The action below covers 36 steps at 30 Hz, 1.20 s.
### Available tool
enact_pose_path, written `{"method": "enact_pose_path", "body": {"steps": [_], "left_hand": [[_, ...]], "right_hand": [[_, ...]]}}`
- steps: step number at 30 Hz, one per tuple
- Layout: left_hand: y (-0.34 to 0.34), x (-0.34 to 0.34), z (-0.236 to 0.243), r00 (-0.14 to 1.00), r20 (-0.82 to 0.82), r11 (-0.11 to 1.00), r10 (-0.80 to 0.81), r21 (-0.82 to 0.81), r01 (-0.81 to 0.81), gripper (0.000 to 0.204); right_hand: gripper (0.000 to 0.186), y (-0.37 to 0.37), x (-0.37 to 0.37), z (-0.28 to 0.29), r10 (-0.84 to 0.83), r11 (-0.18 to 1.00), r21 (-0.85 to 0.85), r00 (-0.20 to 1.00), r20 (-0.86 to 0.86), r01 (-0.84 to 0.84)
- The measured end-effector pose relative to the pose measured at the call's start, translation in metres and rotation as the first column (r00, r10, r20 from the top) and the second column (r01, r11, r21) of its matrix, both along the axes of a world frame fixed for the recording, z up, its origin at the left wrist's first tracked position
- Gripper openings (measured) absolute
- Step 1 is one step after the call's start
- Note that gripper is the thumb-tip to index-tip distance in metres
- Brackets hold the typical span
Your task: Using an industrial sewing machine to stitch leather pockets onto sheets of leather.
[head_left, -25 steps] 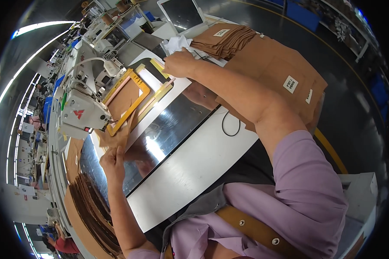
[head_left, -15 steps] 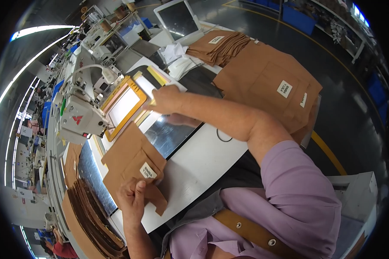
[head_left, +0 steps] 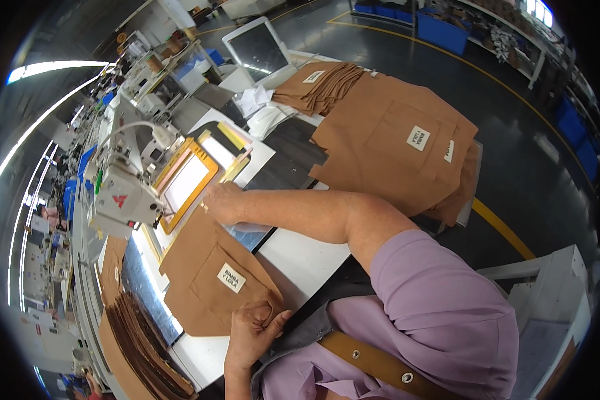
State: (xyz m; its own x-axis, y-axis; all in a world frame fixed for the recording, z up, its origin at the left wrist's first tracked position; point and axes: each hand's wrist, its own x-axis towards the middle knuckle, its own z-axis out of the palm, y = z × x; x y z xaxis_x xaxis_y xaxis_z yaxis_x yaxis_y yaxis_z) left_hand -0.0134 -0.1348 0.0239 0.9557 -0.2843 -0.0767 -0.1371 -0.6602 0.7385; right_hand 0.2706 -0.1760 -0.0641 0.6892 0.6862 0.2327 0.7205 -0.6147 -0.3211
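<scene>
A brown fabric piece (head_left: 200,280) with a stitched pocket outline and a white label (head_left: 231,277) lies across the machine bed in front of me. My left hand (head_left: 253,327) is closed on its near edge, fingers curled and thumb to the right. At the piece's far corner my right hand (head_left: 224,203) has its fingers closed on the fabric, the fingertips partly hidden. Just beyond that hand is the yellow clamp frame (head_left: 211,175) of a white sewing machine (head_left: 123,200), whose head stands to the left.
At the right, large brown pieces (head_left: 387,153) lie stacked; folded brown pieces (head_left: 320,87) and white cloths (head_left: 270,120) sit behind. Another brown stack (head_left: 137,340) hangs at the near left. A screen (head_left: 259,52) stands at the back. A white chair-like frame (head_left: 553,280) is at right.
My right hand has come back from beside the clamp frame to the fabric's far corner. My left hand has moved right and nearer, and the brown piece now lies spread flatter.
</scene>
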Motion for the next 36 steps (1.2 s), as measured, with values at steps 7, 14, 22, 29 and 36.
{"method": "enact_pose_path", "body": {"steps": [7,14,22,29,36], "left_hand": [[-0.009,-0.003,-0.002,0.984,0.163,0.997,-0.073,-0.018,0.077,0.055],[-0.010,-0.020,-0.003,0.984,0.131,0.992,-0.122,-0.018,0.125,0.062],[-0.010,-0.021,0.001,0.975,0.156,0.984,-0.161,0.107,0.146,0.060],[-0.037,0.019,-0.007,0.912,0.325,0.962,-0.251,0.189,0.197,0.040],[-0.111,0.086,-0.031,0.537,0.657,0.830,-0.529,0.531,0.168,0.008]], "right_hand": [[0.085,-0.027,-0.024,0.026,-0.033,0.999,-0.032,0.997,-0.065,0.031],[0.069,-0.001,-0.027,0.011,-0.080,0.997,-0.002,0.990,0.117,0.081],[0.034,-0.018,-0.004,0.017,-0.009,0.973,0.229,1.000,-0.014,0.012],[0.028,-0.176,0.029,0.096,-0.363,0.791,0.581,0.911,0.196,0.190],[0.030,-0.412,-0.015,0.123,-0.814,0.546,0.692,0.496,0.304,0.472]]}}
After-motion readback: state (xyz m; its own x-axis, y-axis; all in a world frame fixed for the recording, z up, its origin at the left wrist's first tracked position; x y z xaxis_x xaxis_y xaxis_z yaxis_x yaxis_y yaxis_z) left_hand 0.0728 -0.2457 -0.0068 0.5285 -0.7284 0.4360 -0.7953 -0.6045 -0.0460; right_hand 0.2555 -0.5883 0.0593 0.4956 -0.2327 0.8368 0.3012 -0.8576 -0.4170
